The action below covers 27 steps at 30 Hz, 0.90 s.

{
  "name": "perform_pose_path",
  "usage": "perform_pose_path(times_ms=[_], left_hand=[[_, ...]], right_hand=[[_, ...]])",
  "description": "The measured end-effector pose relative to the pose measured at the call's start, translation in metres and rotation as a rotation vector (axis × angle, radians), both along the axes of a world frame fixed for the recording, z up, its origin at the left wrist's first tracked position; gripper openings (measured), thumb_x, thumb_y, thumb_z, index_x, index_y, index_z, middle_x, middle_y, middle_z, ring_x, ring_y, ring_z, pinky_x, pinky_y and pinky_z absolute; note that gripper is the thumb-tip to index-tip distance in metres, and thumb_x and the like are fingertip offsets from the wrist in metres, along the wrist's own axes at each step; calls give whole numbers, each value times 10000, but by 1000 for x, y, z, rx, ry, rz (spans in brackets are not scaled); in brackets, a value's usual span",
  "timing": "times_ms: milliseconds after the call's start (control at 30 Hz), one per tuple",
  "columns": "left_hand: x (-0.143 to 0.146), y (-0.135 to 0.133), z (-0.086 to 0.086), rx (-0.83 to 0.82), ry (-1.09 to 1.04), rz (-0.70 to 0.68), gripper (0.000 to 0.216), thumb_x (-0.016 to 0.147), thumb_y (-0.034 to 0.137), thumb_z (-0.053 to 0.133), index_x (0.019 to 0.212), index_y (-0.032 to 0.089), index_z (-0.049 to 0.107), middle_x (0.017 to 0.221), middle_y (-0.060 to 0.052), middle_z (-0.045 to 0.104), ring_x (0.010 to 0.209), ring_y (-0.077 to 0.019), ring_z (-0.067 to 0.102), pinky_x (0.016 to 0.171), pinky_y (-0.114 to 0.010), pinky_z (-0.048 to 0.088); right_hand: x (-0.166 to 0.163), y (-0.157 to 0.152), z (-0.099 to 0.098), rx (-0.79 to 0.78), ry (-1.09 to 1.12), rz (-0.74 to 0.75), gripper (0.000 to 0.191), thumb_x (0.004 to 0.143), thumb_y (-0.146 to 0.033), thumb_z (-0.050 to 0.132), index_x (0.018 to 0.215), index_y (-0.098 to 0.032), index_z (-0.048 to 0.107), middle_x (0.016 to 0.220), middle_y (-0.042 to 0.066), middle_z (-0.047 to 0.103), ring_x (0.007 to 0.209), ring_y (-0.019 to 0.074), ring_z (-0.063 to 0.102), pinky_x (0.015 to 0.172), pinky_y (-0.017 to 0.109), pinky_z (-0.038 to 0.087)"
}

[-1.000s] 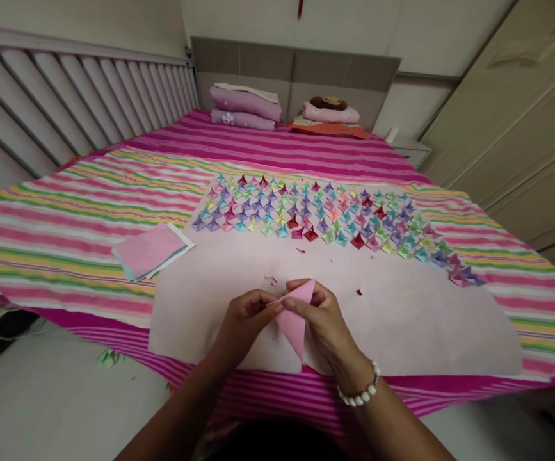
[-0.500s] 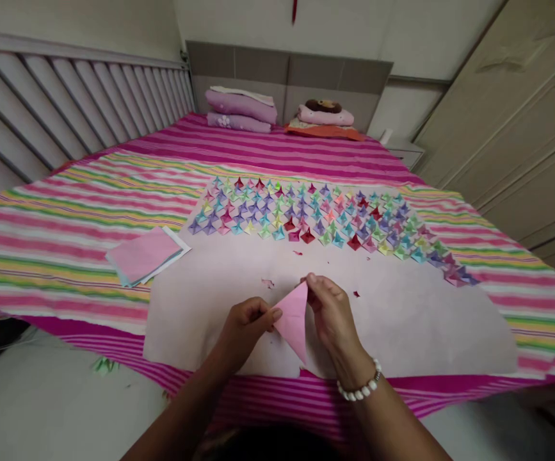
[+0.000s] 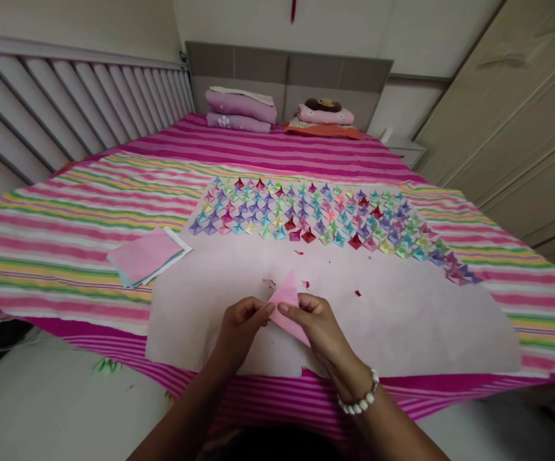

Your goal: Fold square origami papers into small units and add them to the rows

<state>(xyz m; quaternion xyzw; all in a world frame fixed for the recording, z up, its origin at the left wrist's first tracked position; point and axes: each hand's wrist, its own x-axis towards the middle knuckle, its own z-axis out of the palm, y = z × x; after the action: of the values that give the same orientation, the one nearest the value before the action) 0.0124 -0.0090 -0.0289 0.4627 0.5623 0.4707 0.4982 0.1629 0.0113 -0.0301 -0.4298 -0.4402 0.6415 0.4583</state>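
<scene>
My left hand (image 3: 241, 323) and my right hand (image 3: 316, 323) meet over the near part of a large pale pink sheet (image 3: 402, 320) laid on the bed. Both pinch a folded pink paper triangle (image 3: 285, 299), its tip pointing away from me. The left fingertips hold its left edge, the right fingers cover its lower right part. A white bead bracelet (image 3: 360, 401) circles my right wrist. Beyond the hands, several small folded paper shapes (image 3: 315, 218) in many colours lie in rows on the sheet.
A stack of square papers (image 3: 146, 255), pink on top, lies to the left on the striped bedspread (image 3: 66, 218). Pillows and folded bedding (image 3: 241, 107) sit at the headboard. A slatted rail (image 3: 66, 109) runs along the left, wardrobe doors (image 3: 512, 115) on the right. Small paper scraps (image 3: 356, 294) dot the sheet.
The pink paper has gone from a long downward-pointing triangle to a smaller one pointing away. My right hand dropped from its top corner to pinch it beside the left fingers.
</scene>
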Motion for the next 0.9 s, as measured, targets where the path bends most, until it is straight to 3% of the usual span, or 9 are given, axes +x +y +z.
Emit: perform_pose_path(times_ms=[133, 300, 400, 633, 900], left_hand=[[-2, 2, -6, -10, -56, 6, 312, 728, 391, 673, 553, 166, 543, 550, 38, 495, 585, -110, 434, 598, -241, 343], [-5, 3, -18, -98, -381, -62, 337, 741, 444, 683, 618, 161, 546, 565, 42, 479, 567, -95, 411, 583, -226, 345], [-4, 1, -20, -127, -558, -126, 363, 728, 460, 705, 622, 160, 529, 570, 30, 510, 548, -87, 411, 562, -217, 348], [1, -4, -16, -112, -620, -222, 295, 760, 405, 700, 648, 154, 591, 632, -12, 603, 567, -96, 472, 579, -217, 373], [0, -3, -20, -152, -590, -185, 326, 713, 448, 734, 652, 158, 599, 566, 3, 554, 586, -131, 520, 621, -254, 407]], right_hand=[[-1, -1, 0, 70, -148, -81, 461, 668, -380, 783, 461, -182, 421, 478, -83, 306, 476, 67, 249, 471, 239, 205], [-1, -5, 15, 106, -36, 49, 284, 752, -436, 710, 688, -168, 641, 587, -24, 544, 548, 106, 451, 536, 248, 346], [-1, -4, 21, 70, 61, 97, 317, 834, -468, 618, 720, -172, 635, 562, -14, 573, 532, 112, 494, 546, 251, 373], [-2, -1, 20, -21, 163, 78, 265, 805, -407, 675, 690, -175, 617, 532, -33, 552, 488, 88, 468, 514, 227, 356], [-1, -4, 23, -52, 194, 89, 224, 770, -378, 715, 708, -175, 645, 560, -33, 570, 498, 81, 468, 526, 216, 369]])
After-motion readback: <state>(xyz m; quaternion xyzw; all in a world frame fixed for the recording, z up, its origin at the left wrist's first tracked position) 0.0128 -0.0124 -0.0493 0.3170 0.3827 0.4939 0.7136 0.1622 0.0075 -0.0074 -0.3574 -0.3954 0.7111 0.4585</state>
